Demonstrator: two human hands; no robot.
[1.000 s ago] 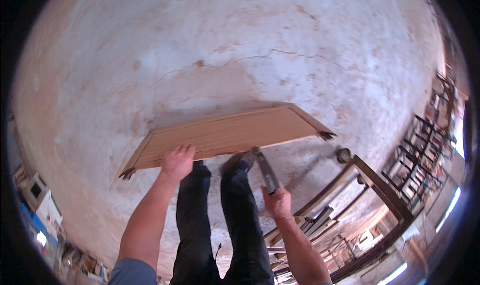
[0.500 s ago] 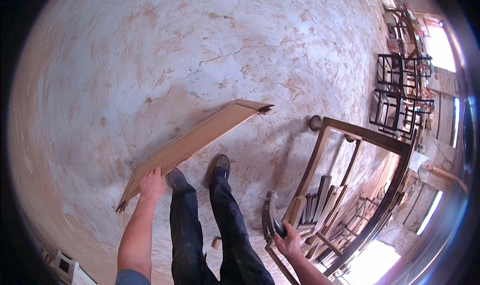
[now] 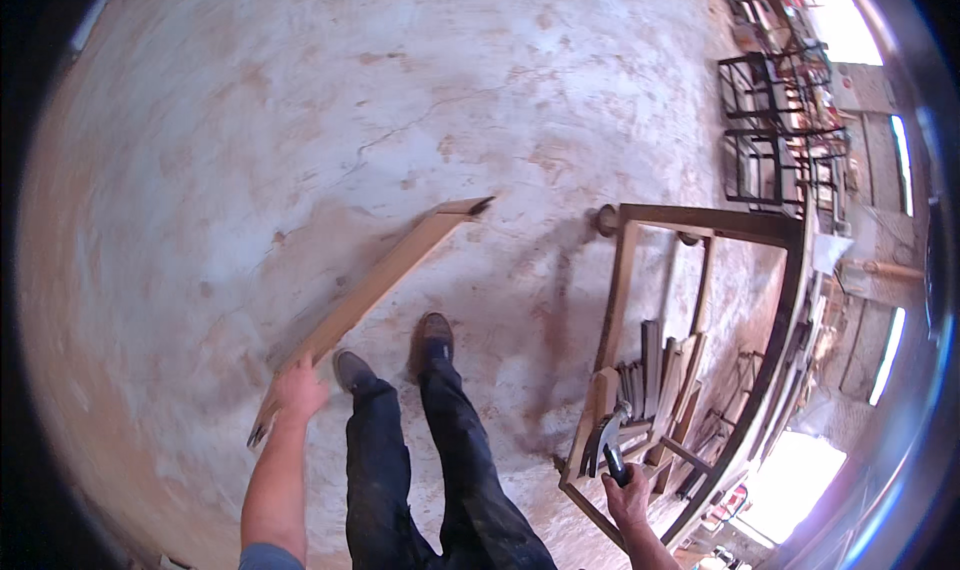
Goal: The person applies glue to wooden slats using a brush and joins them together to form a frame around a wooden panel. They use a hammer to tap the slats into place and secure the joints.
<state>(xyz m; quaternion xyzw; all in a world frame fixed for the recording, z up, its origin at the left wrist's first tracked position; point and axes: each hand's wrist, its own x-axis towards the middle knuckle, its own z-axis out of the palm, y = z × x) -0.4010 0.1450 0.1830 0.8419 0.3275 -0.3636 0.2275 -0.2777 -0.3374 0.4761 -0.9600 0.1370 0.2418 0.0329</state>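
Bare concrete floor [image 3: 480, 90] ahead | L hand [image 3: 298, 390] gripping board [image 3: 385, 280] edge | R hand [image 3: 628, 495] fisted on hammer [image 3: 603, 440] by frame [image 3: 700, 370]

A wooden board [image 3: 375, 290] lies left of the shoes [image 3: 395, 355], a wooden frame [image 3: 690, 370] to their right.

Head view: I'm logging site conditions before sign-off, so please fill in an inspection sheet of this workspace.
Surface: bare concrete floor, stained and cracked.
Job's things: long wooden panel, carried tilted by its near end; hammer.
Clutter: short boards stacked inside the wooden frame at right.
Grippers: left hand grips the panel; right hand holds the hammer handle.
Cables: nothing seen.
Surroundings: dark metal racks at upper right; bright openings along the right edge.
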